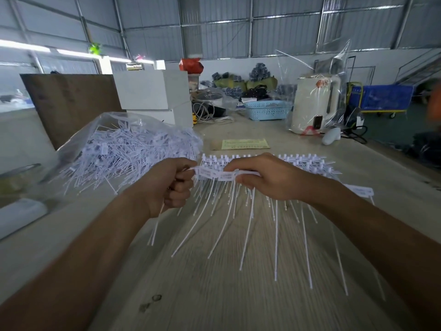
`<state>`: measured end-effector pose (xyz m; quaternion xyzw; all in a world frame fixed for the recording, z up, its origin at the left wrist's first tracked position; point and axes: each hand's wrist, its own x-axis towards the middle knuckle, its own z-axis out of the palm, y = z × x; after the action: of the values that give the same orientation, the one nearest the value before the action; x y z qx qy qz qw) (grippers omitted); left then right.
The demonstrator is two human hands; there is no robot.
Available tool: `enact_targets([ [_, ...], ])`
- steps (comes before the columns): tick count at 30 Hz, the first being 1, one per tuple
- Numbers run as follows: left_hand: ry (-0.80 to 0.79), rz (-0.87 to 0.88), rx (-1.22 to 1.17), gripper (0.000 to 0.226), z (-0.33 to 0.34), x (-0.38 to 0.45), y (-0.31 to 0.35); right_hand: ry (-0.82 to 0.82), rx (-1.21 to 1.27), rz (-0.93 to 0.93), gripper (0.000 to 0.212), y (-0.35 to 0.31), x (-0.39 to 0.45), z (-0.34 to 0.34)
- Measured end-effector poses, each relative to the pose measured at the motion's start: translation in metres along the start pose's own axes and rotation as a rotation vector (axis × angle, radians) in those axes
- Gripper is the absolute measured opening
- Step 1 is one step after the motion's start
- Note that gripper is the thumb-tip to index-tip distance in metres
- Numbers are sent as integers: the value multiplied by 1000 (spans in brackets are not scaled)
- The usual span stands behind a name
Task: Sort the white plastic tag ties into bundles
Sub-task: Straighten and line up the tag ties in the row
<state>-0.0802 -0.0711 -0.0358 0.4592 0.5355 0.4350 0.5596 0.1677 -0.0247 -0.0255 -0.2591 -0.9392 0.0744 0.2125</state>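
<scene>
While both hands hover low over the wooden table [214, 295], the left hand [171, 185] is balled into a fist, thumb and curled fingers pinching the left end of a strip of white tag ties [214, 174]. Right hand [267, 177] grips that same strip further right, fingers curled over its labels, thin tails fanning down towards the near edge. Just beyond, a laid-out row of ties [298, 161] sits on the table. Far left, a clear plastic bag [78, 142] spills a loose heap of ties [133, 151].
</scene>
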Motion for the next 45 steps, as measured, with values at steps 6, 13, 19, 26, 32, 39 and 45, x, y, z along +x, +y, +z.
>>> enact_targets([
  [6, 70, 42, -119, 53, -13, 0, 5, 69, -212, -54, 21, 3, -6, -1],
  [13, 174, 360, 305, 53, 8, 6, -7, -28, 364, 166, 20, 18, -12, 9],
  [19, 169, 358, 369, 73, 49, 9, -25, 85, 468, 189, 15, 14, -9, 29],
  [26, 228, 483, 419, 76, 52, 0, -23, 108, 467, 189, 11, 6, -10, 36],
  [32, 236, 544, 402, 57, 54, 4, -24, 114, 470, 209, 14, 0, -6, 40],
  [39, 269, 565, 435, 59, 51, 5, -26, 142, 328, 276, 16, -3, -6, 45],
  [45, 235, 559, 376, 61, 54, -1, -23, 172, 305, 302, 31, -4, -3, 44],
])
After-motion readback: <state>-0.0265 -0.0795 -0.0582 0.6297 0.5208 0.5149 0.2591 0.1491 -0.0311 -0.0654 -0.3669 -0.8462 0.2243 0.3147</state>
